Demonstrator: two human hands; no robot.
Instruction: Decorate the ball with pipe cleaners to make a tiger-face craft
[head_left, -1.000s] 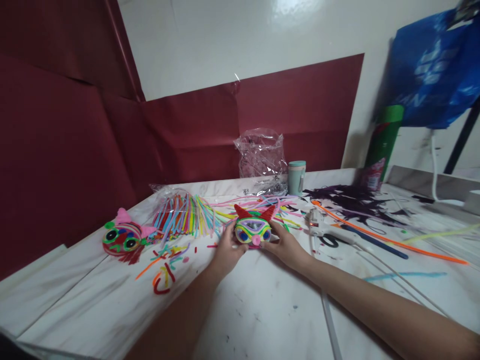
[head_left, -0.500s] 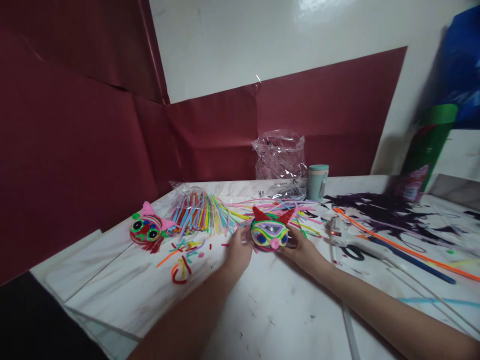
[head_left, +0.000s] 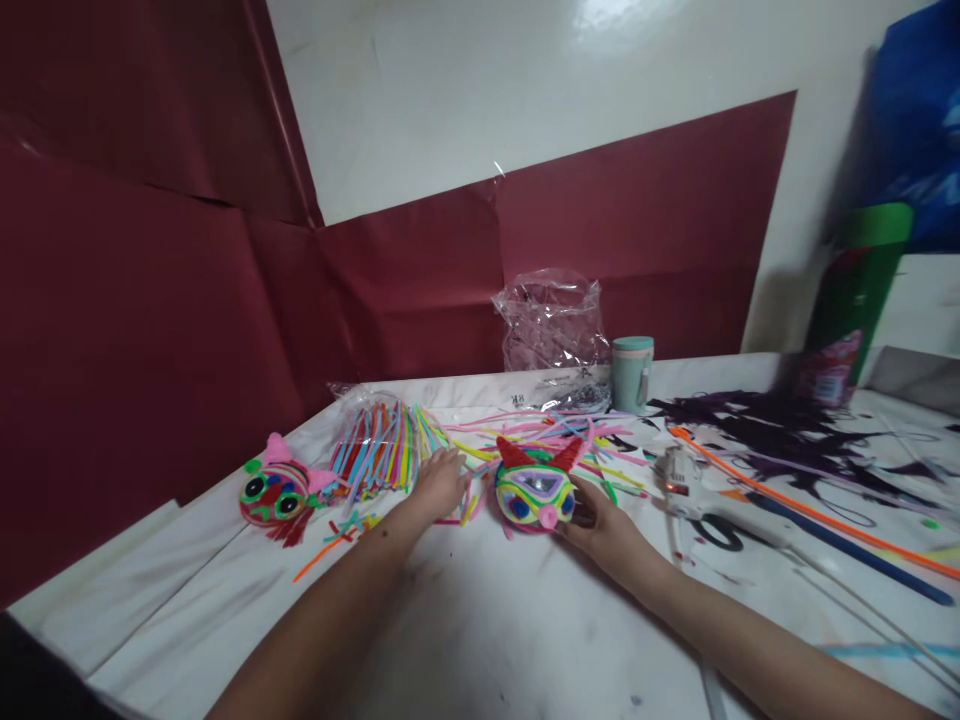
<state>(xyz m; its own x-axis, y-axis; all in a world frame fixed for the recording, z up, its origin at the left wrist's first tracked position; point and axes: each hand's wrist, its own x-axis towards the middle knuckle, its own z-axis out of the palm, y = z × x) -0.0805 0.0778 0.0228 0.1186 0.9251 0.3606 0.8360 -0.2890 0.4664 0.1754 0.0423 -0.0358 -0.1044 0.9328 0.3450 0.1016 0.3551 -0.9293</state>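
A round pipe-cleaner animal head [head_left: 534,490] with red ears, blue eyes and a pink nose rests on the white table [head_left: 525,630]. My right hand [head_left: 600,522] grips its right side. My left hand [head_left: 437,482] has its fingers stretched out over loose coloured pipe cleaners [head_left: 457,455] beside a bagged bundle of them [head_left: 375,440]. A second pipe-cleaner head [head_left: 271,492] with pink ears lies further left.
A glue gun [head_left: 679,470] with its cable lies right of my right hand, near long orange and blue pipe cleaners [head_left: 810,510]. A crumpled clear bag [head_left: 553,325] and a teal cup [head_left: 631,373] stand at the back. A green bottle [head_left: 855,300] is at far right.
My left hand has let go of the red-eared head and moved left onto the loose pipe cleaners. My right hand still holds the head.
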